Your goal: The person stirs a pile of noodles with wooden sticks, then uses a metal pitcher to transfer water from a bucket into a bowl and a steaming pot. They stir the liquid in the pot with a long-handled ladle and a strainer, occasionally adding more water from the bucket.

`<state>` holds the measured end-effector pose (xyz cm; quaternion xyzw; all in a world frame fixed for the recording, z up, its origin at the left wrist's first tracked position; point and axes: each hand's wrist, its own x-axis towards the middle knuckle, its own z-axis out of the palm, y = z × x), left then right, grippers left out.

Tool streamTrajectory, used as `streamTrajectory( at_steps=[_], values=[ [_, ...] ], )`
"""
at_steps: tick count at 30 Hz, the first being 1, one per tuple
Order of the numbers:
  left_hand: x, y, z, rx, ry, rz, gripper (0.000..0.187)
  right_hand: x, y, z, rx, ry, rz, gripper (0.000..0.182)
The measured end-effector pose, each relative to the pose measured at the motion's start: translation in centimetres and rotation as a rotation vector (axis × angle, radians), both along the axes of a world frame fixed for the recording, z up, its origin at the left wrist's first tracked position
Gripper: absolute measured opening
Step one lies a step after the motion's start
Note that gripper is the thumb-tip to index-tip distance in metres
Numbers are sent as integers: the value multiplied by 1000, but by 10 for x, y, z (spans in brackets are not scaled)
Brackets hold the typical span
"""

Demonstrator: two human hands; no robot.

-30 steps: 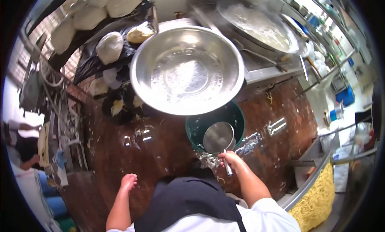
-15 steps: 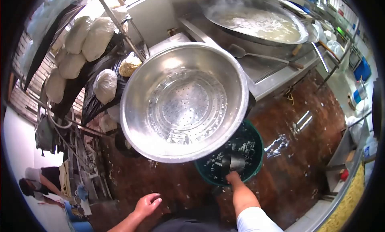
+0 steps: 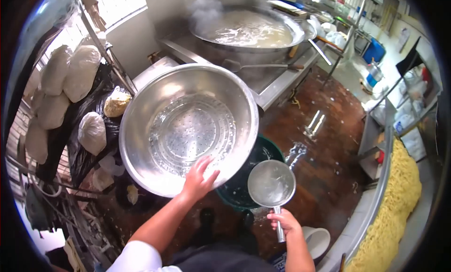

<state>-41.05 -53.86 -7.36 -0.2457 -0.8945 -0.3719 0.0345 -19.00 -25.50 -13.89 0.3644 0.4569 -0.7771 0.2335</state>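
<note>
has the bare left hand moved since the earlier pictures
Yes, the bare left hand has moved forward, from over the shiny brown floor to the near rim of the wide round silver metal bowl.

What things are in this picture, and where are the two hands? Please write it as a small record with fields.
Left hand: fingers spread, over the near side of the steel basin; contact unclear
Right hand: gripping the handle of a metal dipper
Green tub: low, partly hidden by basin and dipper
Wide pan: at the back, steaming
Spatula: lying in front of the pan
Yellow noodles: heaped at picture right
</note>
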Motion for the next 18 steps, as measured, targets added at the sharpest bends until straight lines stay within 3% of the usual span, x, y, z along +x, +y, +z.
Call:
streamTrajectory(
  at_steps=[2,4,10,12,13,14,16,17,18],
  values=[
    [-25,13,-20,-54,171,-148,53,0,-18,71,88,106,-92,31],
    [-55,46,-59,242,-500,3,60,-5,-38,124,220,200,-115,32],
    [-77,122,-74,119,-568,21,68,-61,-95,197,805,291,-40,32],
    [-68,133,-94,870,-873,77,59,-82,-91,200,1098,236,96,38],
    [-79,133,-156,1165,-686,-238,42,-89,-85,194,1413,340,182,39],
    [-88,134,-145,1161,-688,-230,42,-97,-81,190,1723,449,266,41],
    [-109,142,-82,-340,-435,97,28,-116,-83,207,1755,348,238,41],
    [-98,134,-51,-47,-408,268,22,-123,-78,207,1831,398,175,39],
    [-97,125,-48,-53,-411,272,22,-130,-73,207,1904,451,113,38]
  ],
)
